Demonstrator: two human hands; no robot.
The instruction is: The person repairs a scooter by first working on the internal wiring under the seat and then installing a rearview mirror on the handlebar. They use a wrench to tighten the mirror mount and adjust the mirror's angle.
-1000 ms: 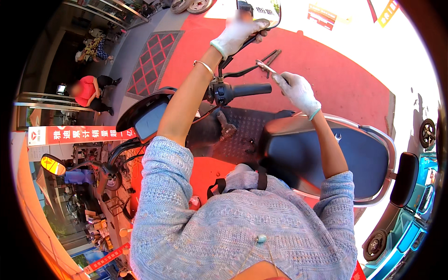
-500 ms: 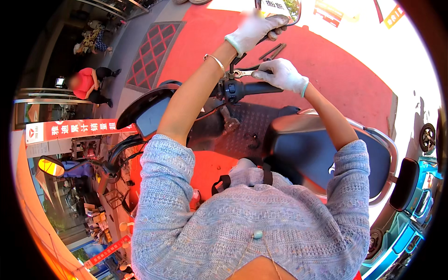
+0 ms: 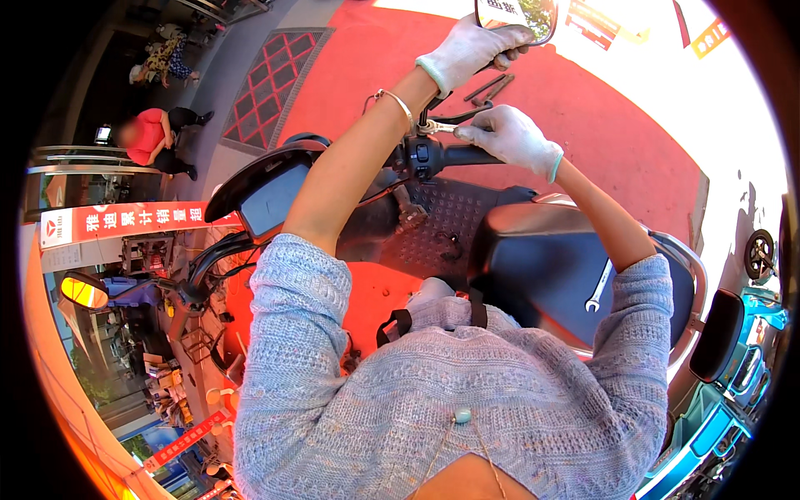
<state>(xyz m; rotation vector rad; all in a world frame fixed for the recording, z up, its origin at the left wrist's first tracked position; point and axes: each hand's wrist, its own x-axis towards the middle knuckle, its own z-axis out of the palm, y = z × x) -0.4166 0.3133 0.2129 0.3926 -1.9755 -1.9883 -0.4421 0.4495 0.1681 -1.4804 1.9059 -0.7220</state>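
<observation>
My left hand [image 3: 472,57], in a white glove, grips the edge of a scooter's rear-view mirror [image 3: 543,20] with its fingers curled. My right hand [image 3: 510,140], also gloved, is closed on a wrench [image 3: 443,127]. The far end of this wrench meets the foot of the mirror stem, just above the handlebar switch housing [image 3: 422,158]; my left wrist partly hides the stem. On the dark scooter seat [image 3: 542,275] lies a second wrench [image 3: 598,290], partly covered by my right sleeve.
The black handlebar grip [image 3: 468,156] lies below my right hand. At the left are the scooter's display [image 3: 275,207] and other mirror [image 3: 83,289]. A person in red [image 3: 150,136] sits farther off. Blue scooters [image 3: 700,433] stand at the right, and dark bars [image 3: 492,87] lie on red flooring.
Both hands and the mirror have shifted slightly right in the picture. The right hand's wrench stays at the stem foot. The wrench on the seat shows more from behind my right arm.
</observation>
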